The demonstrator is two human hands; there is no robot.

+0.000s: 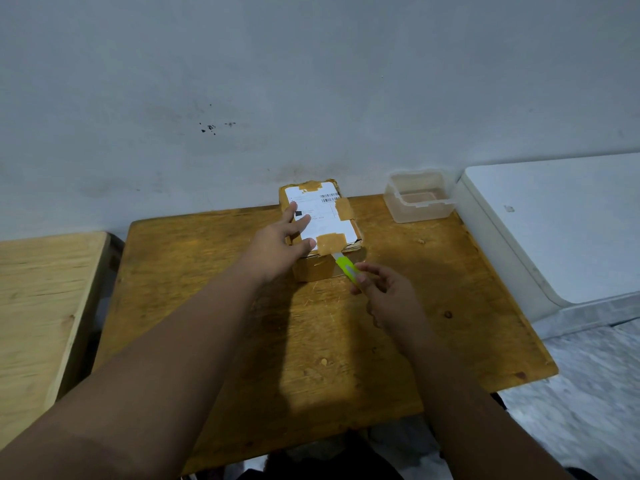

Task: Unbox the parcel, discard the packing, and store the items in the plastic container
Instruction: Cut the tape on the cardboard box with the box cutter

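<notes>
A grey wall (pixel 311 81) fills the upper half of the view, with a few dark specks left of centre. Against it stands a worn wooden table (pixel 433 323), its far edge meeting the wall and its near edge cut off by the person's body. To the left, a paler wooden surface (pixel 41 306) sits just beside the table with a narrow dark gap between them. To the right, a white flat-topped unit (pixel 554 220) runs along the table's right edge, and pale speckled floor shows below it.

The near half of the table is bare wood, crossed only by the two forearms and their shadow. Bare wood also lies open to the left of the parcel.

The cardboard parcel (pixel 329 223) rests at the far middle of the table, its far end close to the wall. A white shipping label covers its top, held by patches of brown tape.

The clear plastic container (pixel 419 199) stands in the far right corner, near the white unit, apart from the parcel, with no lid on it.

The left hand (pixel 280 244) lies flat on the parcel's near left edge, fingers spread over the label.

The right hand (pixel 388 296) grips a bright green utility knife (pixel 346 268), fingers closed around the handle. The blade end touches the parcel's near edge, just under a tape patch.
</notes>
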